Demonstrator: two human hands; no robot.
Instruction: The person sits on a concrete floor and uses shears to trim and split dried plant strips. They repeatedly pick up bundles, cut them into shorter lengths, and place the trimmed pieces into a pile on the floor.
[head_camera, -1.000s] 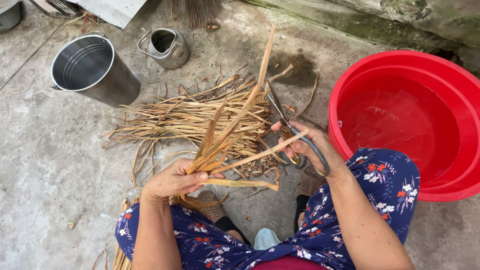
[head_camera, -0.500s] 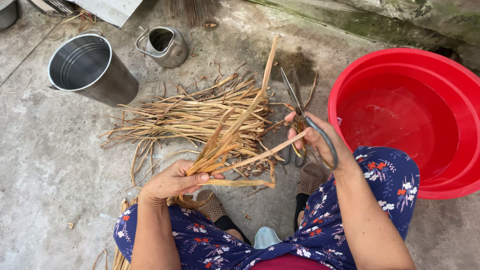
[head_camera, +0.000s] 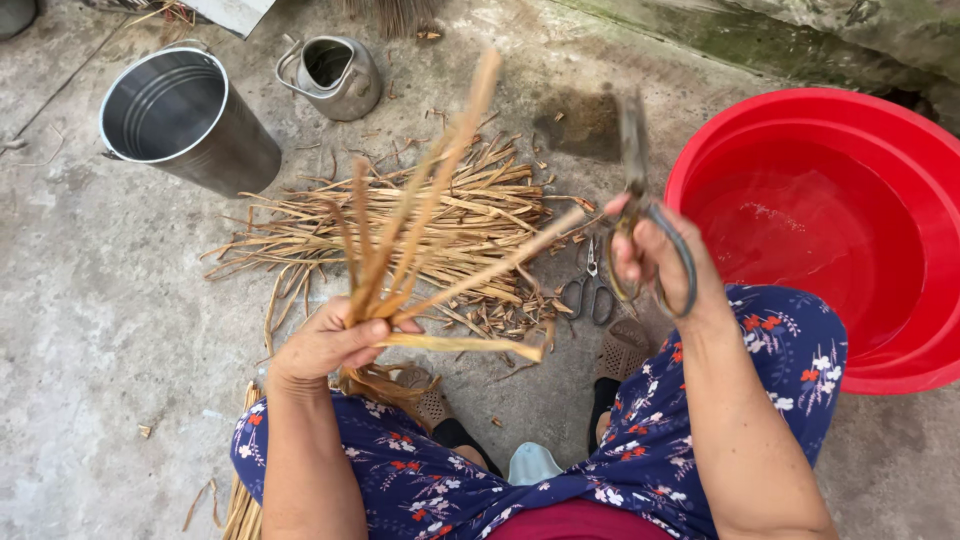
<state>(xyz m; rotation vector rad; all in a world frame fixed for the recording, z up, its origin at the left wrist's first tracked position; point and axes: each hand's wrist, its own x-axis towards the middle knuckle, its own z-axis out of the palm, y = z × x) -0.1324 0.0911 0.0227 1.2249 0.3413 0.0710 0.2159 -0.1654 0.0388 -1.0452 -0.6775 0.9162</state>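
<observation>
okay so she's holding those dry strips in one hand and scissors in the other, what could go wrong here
The large scissors in the right hand point up near the splayed dry strips gripped by the left hand; a careless snip might nick the fingers. Loose strips could also slip into the water-filled red basin.

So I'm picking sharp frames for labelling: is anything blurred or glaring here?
Head view: soft, even daylight with no hard shadows; the large scissors in the right hand are motion-blurred, as are the dry strips' tips; no strong glare.
</observation>
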